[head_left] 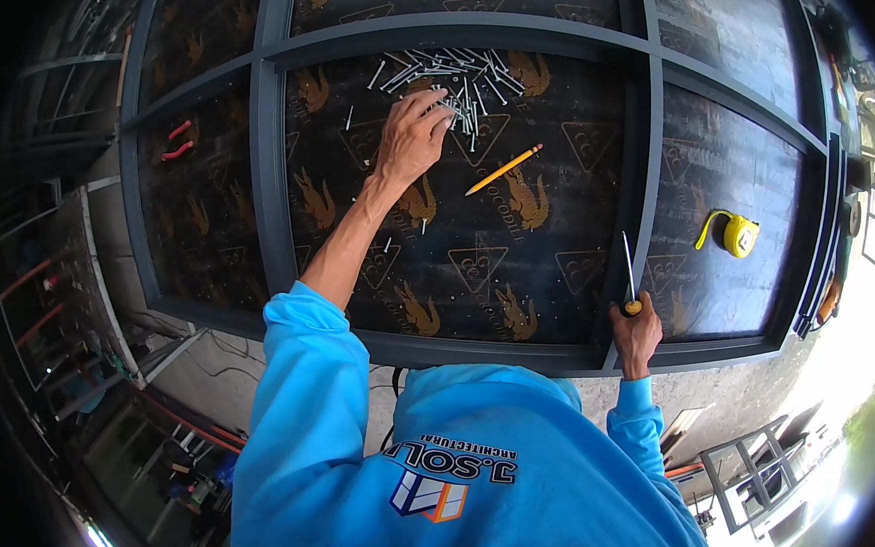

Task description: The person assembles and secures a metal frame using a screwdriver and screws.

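Note:
At the near edge of a pile of long silver screws [475,75], my left hand [413,137] has its fingers curled down onto some of them. Its fingertips are partly hidden among the screws. My right hand [636,338] is closed around the yellow-and-dark handle of a screwdriver [629,265], its thin shaft pointing away from me. That hand rests by a bar of the dark grey metal frame [647,186]. To the right of the pile lies a yellow pencil [504,169]. A few loose screws [349,118] are scattered near my left forearm.
Dark boards with gold crocodile prints [476,306] lie under the frame. A yellow tape measure [739,235] sits in the right section, and red-handled pliers [178,141] in the left one. Raised bars divide the sections. Another grey frame [751,473] stands lower right.

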Demonstrator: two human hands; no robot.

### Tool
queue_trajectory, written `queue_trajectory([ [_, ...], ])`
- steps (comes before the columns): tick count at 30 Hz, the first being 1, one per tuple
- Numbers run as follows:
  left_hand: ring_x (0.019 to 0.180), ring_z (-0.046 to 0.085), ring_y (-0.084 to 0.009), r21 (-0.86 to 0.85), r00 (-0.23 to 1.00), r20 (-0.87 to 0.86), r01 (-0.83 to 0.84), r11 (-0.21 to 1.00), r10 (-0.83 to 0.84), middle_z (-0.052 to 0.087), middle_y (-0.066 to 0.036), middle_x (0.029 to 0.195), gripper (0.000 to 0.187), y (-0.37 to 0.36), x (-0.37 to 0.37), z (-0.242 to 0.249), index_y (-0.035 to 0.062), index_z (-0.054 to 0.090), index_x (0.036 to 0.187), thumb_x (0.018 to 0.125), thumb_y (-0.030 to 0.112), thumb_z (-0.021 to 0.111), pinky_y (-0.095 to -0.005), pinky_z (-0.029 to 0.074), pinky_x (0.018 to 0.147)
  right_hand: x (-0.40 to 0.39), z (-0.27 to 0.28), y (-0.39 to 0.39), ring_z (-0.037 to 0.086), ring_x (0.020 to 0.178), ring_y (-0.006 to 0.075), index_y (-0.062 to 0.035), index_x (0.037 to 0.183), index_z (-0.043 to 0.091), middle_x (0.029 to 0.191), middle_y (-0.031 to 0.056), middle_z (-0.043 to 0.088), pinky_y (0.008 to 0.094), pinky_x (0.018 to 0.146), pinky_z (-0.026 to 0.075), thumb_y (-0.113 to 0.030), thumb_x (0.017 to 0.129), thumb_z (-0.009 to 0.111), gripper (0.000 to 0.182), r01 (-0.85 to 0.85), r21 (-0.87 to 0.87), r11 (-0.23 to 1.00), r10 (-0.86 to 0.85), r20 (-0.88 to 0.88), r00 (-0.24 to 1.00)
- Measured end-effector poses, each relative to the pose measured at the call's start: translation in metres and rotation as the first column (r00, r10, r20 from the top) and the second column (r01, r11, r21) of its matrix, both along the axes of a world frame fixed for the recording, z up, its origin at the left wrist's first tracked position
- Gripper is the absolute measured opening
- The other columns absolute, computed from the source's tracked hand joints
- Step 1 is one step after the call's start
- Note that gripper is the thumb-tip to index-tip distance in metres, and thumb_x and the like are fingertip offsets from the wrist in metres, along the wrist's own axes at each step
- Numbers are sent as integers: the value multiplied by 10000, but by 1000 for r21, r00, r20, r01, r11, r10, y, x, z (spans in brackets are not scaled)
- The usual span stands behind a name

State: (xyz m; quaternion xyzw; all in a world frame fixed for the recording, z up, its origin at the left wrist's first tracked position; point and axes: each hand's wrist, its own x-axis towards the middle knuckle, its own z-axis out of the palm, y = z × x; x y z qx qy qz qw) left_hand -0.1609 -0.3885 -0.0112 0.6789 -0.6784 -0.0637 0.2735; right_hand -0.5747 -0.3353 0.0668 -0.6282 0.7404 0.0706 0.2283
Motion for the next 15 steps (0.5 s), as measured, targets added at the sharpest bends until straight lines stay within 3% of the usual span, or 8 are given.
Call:
queue_trajectory([
  [3,1136,525,-257,-15,999,-39,7,1000,-7,607,-70,1136,99,27,-3,-5,53,647,897,811,101,634,-391,401,968,0,1,-1,648,827,356,-53,1001,573,882,182,661,425,753,507,-255,730,719,368,16,31,999,-16,-6,1000],
  [8,1048,578,-268,-87,988,-133,-90,992,78,618,-87,1094,140,57,-5,-5,47,638,926,792,79,663,-383,461,887,-1,-3,-2,651,848,349,-45,1034,574,905,182,664,425,771,509,-259,730,720,399,22,34,999,-22,4,1000],
  [10,991,597,-285,-118,958,-199,-231,966,205,634,-108,1044,128,58,-1,-3,39,638,942,819,74,640,-380,482,840,-2,-3,-1,650,852,351,-43,1055,574,910,186,663,428,770,506,-268,729,719,422,20,46,999,-20,1,1000],
  [12,896,625,-293,-26,896,-270,-373,928,353,661,-119,933,134,51,9,-1,25,640,970,856,85,606,-350,500,772,-2,-4,-2,649,856,353,-40,1063,573,912,188,663,429,775,505,-271,729,719,431,20,51,998,-20,6,1000],
  [15,792,653,-245,0,811,-383,-478,878,442,673,-111,883,126,32,24,9,26,658,953,861,90,601,-322,511,698,-6,-8,0,647,860,357,-36,1076,572,914,190,662,432,783,501,-277,731,716,444,8,46,999,-9,12,1000],
])
